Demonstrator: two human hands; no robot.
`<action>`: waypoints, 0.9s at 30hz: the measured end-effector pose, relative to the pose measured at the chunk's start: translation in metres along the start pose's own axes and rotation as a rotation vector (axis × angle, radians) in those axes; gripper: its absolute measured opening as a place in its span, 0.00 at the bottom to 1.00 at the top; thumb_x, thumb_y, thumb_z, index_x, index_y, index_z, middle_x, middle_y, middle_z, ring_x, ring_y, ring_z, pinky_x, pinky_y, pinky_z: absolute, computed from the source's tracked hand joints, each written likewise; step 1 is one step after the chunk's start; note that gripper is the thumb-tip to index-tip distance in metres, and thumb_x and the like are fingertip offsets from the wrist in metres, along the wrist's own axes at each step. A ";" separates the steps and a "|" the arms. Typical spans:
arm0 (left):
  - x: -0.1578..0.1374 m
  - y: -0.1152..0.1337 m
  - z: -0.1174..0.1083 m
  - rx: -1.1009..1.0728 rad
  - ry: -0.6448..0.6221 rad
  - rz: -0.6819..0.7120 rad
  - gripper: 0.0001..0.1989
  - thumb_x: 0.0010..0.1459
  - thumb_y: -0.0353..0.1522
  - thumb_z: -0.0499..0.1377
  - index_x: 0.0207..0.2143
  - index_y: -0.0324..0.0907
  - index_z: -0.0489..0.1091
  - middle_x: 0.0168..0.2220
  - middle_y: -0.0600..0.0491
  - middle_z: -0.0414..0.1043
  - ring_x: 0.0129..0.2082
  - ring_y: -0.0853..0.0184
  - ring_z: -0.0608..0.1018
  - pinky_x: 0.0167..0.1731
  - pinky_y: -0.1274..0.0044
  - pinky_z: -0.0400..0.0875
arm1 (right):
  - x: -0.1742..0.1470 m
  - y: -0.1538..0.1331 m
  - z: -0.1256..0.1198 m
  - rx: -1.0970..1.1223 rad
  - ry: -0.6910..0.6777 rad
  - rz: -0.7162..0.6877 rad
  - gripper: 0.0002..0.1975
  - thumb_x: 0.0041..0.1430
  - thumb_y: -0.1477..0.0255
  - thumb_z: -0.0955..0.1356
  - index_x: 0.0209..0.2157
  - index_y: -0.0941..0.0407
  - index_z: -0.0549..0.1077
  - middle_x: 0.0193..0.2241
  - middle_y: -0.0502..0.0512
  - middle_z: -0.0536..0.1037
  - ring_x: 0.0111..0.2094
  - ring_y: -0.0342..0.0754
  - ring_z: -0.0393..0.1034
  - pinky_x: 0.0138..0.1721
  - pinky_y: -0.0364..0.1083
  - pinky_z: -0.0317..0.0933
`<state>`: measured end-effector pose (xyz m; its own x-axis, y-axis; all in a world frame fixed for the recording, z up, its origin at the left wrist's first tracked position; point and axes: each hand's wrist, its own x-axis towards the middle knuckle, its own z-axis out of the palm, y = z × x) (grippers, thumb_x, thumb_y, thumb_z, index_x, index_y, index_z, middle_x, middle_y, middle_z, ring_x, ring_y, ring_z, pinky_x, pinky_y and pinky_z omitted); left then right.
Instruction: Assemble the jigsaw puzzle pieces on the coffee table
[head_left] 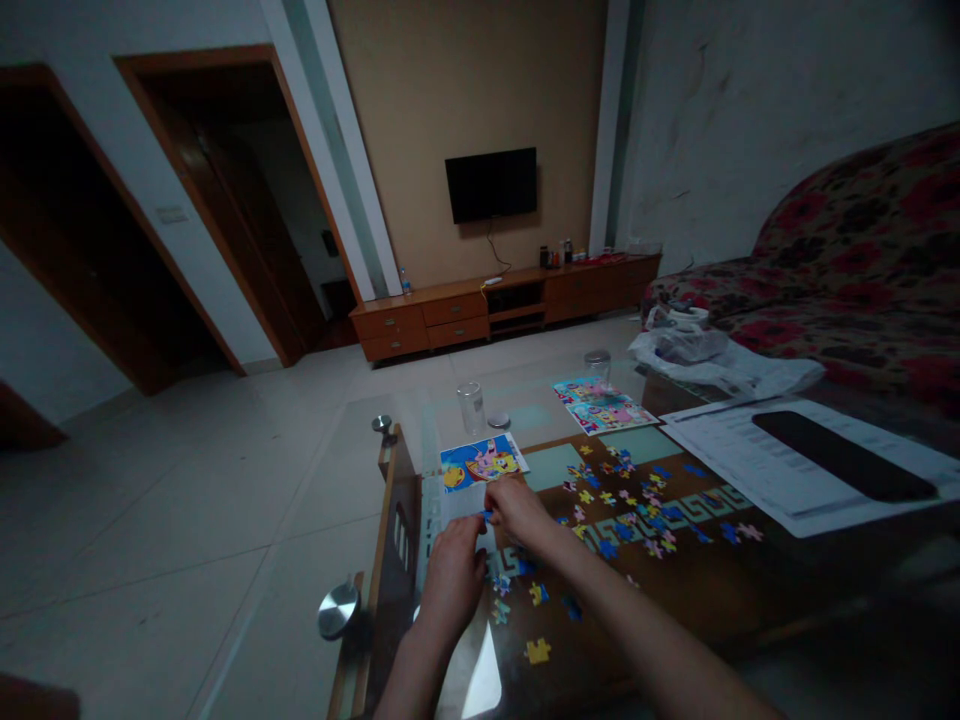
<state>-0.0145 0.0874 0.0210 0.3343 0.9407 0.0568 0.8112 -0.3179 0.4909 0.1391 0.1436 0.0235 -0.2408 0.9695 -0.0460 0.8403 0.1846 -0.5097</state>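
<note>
My left hand [456, 565] and my right hand [516, 508] meet over the left side of the glass table, both with fingers closed. A small blue jigsaw puzzle piece [486, 516] shows between their fingertips, pinched by both; the fingers hide most of it. Beneath them lies a pale sheet [465, 503], partly covered. Just beyond is a picture card [484, 462] with cartoon figures on blue. Near my wrists lie a few loose pieces, among them a yellow puzzle piece [538, 651]. Many more loose puzzle pieces [630, 500] are scattered to the right of my right hand.
Farther back stand a clear glass [471, 408] and another glass [598, 368], with a round lid [499, 421] between. Another cartoon sheet [606, 406] lies there. On the right are a black phone [840, 455] on printed papers [720, 450] and a plastic bag [727, 365].
</note>
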 end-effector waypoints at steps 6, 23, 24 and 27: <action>-0.001 0.000 0.000 0.002 0.005 0.016 0.21 0.50 0.19 0.52 0.46 0.41 0.67 0.48 0.49 0.71 0.50 0.63 0.71 0.51 0.74 0.61 | -0.008 -0.006 0.002 0.035 0.042 -0.002 0.11 0.51 0.81 0.66 0.35 0.60 0.78 0.39 0.63 0.79 0.42 0.54 0.71 0.40 0.45 0.57; -0.004 0.006 -0.003 0.037 0.007 0.040 0.24 0.50 0.18 0.49 0.48 0.42 0.67 0.50 0.50 0.70 0.52 0.62 0.69 0.49 0.74 0.59 | 0.004 0.023 0.016 0.108 0.110 0.024 0.12 0.52 0.81 0.67 0.38 0.58 0.80 0.42 0.61 0.78 0.44 0.52 0.70 0.43 0.44 0.59; -0.004 0.005 -0.003 0.038 0.005 0.042 0.24 0.50 0.18 0.49 0.48 0.42 0.67 0.50 0.50 0.70 0.52 0.62 0.69 0.49 0.74 0.59 | 0.004 0.023 0.018 0.107 0.110 0.017 0.12 0.52 0.80 0.68 0.38 0.58 0.80 0.42 0.61 0.78 0.44 0.52 0.70 0.43 0.45 0.59; -0.003 0.004 -0.002 0.040 0.006 0.045 0.24 0.49 0.18 0.50 0.47 0.42 0.67 0.49 0.50 0.71 0.52 0.62 0.69 0.49 0.74 0.59 | 0.005 0.024 0.022 0.106 0.106 -0.009 0.12 0.53 0.80 0.68 0.38 0.57 0.80 0.39 0.59 0.79 0.43 0.52 0.70 0.43 0.45 0.59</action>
<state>-0.0132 0.0840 0.0239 0.3681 0.9261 0.0829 0.8140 -0.3641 0.4527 0.1474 0.1492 -0.0077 -0.1909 0.9805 0.0476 0.7809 0.1811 -0.5978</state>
